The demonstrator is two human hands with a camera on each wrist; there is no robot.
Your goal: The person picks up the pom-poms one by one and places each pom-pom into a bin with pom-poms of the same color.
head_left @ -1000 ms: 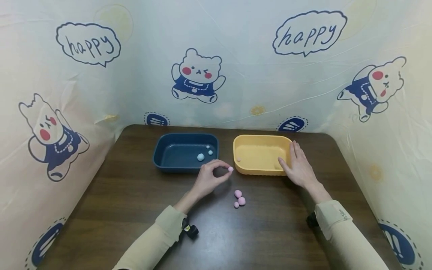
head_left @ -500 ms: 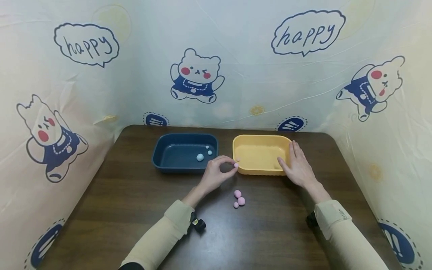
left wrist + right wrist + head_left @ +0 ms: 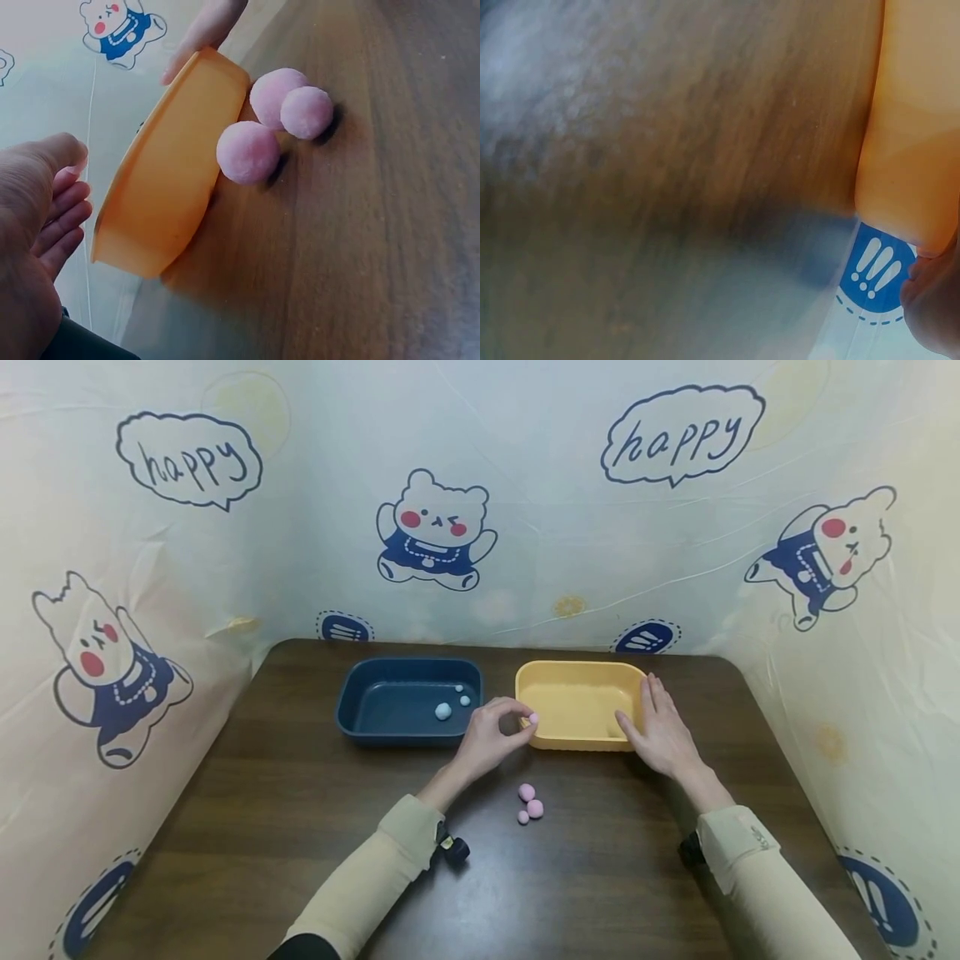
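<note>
The left hand [image 3: 491, 739] sat near the middle of the head view, its thumb and fingertips curled together and pinching a small pink ball [image 3: 533, 718]. That ball was held right at the near-left corner of the yellow tray [image 3: 577, 745], at about the height of the rim; whether it touched the rim I could not tell. In the left wrist view the ball itself was hidden, and only the curled fingers [image 3: 64, 214] showed at the left edge beside the tray's orange-yellow wall.

The right hand [image 3: 663, 731] lay to the right of centre, fingers straight and together, flat against the right side of the yellow tray with the thumb at its near wall. It gripped nothing.

Below the tray, toward the lower middle of the head view, three more pink balls [image 3: 528, 803] lay in a tight cluster on the dark wooden table [image 3: 262, 827], touching or nearly touching one another.

Left of the yellow tray stood a dark blue tray [image 3: 352, 714], just beside it but apart. Inside it, near its right end, lay three pale blue balls [image 3: 443, 712], one larger than the other two.
</note>
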